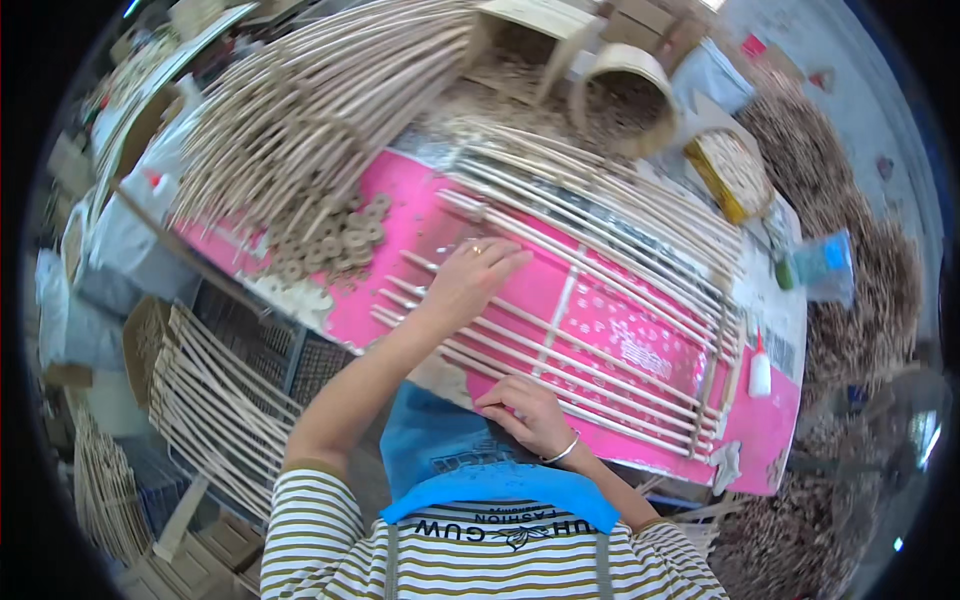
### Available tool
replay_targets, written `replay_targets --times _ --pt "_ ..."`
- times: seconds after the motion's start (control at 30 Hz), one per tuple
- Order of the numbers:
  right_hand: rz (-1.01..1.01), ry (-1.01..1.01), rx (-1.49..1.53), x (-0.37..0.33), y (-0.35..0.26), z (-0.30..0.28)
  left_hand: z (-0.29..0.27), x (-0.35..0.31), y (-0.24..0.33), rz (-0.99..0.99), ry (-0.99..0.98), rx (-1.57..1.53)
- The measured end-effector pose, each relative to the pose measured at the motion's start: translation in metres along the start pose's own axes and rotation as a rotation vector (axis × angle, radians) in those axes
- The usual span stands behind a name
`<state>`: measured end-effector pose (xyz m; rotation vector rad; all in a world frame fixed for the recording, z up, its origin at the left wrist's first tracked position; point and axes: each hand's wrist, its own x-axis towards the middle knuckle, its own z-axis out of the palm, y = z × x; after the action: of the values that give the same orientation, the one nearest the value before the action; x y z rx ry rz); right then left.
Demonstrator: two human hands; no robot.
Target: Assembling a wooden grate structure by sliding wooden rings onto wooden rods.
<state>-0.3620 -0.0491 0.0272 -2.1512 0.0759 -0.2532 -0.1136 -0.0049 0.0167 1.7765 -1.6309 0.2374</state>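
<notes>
My left hand (pixel 474 284), with a ring on one finger, reaches palm down over the pink table covering (pixel 400 190). Its fingers are stretched out and slightly apart between two sets of pale wooden rods; the palm side is hidden. The nearer rack of rods (pixel 600 350) runs left to right, joined at its right end to a wooden crosspiece (pixel 708 400). Closer to me, my right hand (pixel 532 414), wearing a bracelet, is closed with fingers bent beside the table's front edge. Whatever it pinches is hidden or too small to make out. Blue apron cloth (pixel 440 425) hangs below it.
Small wooden rings (pixel 325 245) lie piled at left, beside a big stack of curved rods (pixel 310 100). Behind stand a round tub (pixel 625 95) and a box (pixel 525 45). A white glue bottle (pixel 760 372) and a yellow-sided container (pixel 725 175) are at right.
</notes>
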Motion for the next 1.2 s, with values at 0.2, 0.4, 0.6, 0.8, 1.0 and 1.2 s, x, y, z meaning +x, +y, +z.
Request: replay_targets --times 0.2,0.4,0.6,0.8,1.0,1.2 --pt "0.005 0.143 0.049 -0.029 0.014 -0.014 0.078 0.056 -0.012 0.122 -0.201 0.185" --pt "0.063 0.243 0.058 -0.043 0.025 -0.021 0.094 0.065 -0.012 0.184 -0.182 0.156" --pt "0.045 0.223 0.012 -0.038 0.027 -0.033 0.008 0.039 0.002 0.046 -0.036 0.032" --pt "0.034 0.307 -0.019 -0.008 0.041 -0.054 -0.090 -0.039 -0.017 -0.288 0.216 0.115" --pt "-0.002 0.216 0.007 0.007 0.032 -0.064 -0.144 -0.077 -0.012 -0.314 0.375 0.239" --pt "0.063 0.196 0.026 0.009 0.025 -0.043 -0.243 -0.209 0.016 -0.867 1.154 0.140"
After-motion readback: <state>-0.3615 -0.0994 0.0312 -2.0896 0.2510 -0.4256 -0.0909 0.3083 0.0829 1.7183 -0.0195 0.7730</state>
